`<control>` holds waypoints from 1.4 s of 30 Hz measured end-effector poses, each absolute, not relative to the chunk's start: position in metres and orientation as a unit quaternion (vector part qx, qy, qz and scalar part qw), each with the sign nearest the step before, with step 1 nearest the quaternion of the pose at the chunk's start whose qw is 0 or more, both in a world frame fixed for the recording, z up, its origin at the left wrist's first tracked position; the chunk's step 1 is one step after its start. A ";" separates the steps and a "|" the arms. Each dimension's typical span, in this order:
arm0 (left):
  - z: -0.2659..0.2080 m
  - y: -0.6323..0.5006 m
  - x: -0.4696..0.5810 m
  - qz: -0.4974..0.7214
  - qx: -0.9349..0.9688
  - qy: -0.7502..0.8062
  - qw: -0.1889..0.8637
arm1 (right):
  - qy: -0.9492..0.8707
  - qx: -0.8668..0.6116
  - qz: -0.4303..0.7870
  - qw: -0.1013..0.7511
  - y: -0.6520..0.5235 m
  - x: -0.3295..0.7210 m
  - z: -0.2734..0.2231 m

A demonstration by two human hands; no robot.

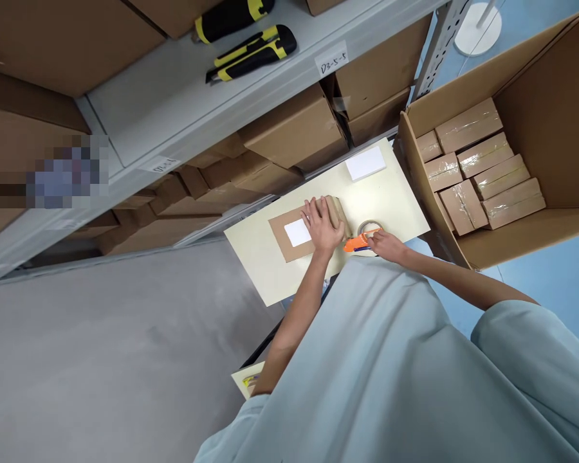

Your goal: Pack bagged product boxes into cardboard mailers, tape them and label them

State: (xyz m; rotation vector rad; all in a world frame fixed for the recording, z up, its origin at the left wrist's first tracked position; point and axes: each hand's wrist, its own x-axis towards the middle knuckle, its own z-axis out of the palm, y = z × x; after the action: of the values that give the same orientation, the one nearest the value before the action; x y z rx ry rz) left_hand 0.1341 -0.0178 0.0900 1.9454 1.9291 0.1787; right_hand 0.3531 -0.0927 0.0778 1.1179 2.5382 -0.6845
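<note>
First: Just past your pale-blue top (390, 360), how did your hands stand?

Second: Apart from each other. Your right hand (386, 245) was closed around one end of an orange tape dispenser (359, 242), with a tape roll (361, 226) showing just beside the orange part. Your left hand (324, 230) was spread wide, palm down, its fingers and thumb resting on a small cardboard box (340, 215).

First: And that box?

Second: It was plain brown, lying on your pale-yellow tabletop (400, 193) and partly covered by your hand. Just beside it lay a cardboard piece (278, 233) with a white label (296, 233); you could read nothing on it at that size. A stack of white paper (365, 163) lay near the tabletop's far edge.

First: What stood farther out?

Second: To your right, an open carton (554, 128) held small brown boxes (485, 154) under shiny clear tape. Ahead of you, a tag (332, 60) on the grey shelf (139, 122) read "D3-5-5"; the second tag (163, 165) began with "D", the rest unclear. Two black-and-yellow utility knives (253, 54) lay on that shelf.
</note>
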 end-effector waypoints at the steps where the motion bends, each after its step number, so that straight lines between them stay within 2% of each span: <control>1: 0.090 -0.020 0.136 0.062 0.703 0.678 0.203 | 0.876 0.385 -0.250 0.145 -0.095 0.361 0.080; 6: 0.092 -0.023 0.140 0.060 0.707 0.664 0.236 | 0.838 0.430 -0.286 0.173 -0.112 0.430 0.101; 12: 0.094 -0.032 0.143 0.060 0.722 0.643 0.248 | 0.827 0.477 -0.212 0.206 -0.101 0.506 0.124; 18: 0.096 -0.043 0.149 0.062 0.739 0.628 0.234 | 0.815 0.510 -0.196 0.194 -0.046 0.447 0.116; 26: 0.095 -0.047 0.165 0.084 0.713 0.660 0.223 | 0.773 0.561 -0.258 0.150 -0.042 0.369 0.108; 32: 0.094 -0.049 0.166 0.096 0.721 0.646 0.230 | 0.689 0.668 -0.257 0.116 -0.027 0.344 0.107; 37: 0.105 -0.045 0.163 0.158 0.695 0.649 0.266 | 0.691 0.685 -0.218 0.080 -0.012 0.350 0.135; 42: 0.155 -0.031 0.151 0.304 0.702 0.599 0.237 | 0.716 0.673 -0.183 0.031 0.006 0.336 0.194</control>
State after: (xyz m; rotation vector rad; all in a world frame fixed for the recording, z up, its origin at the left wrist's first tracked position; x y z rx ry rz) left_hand 0.1505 -0.0307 0.1548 1.9237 1.6408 0.8340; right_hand 0.3358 0.0058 0.1944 2.0749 2.2057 -0.5655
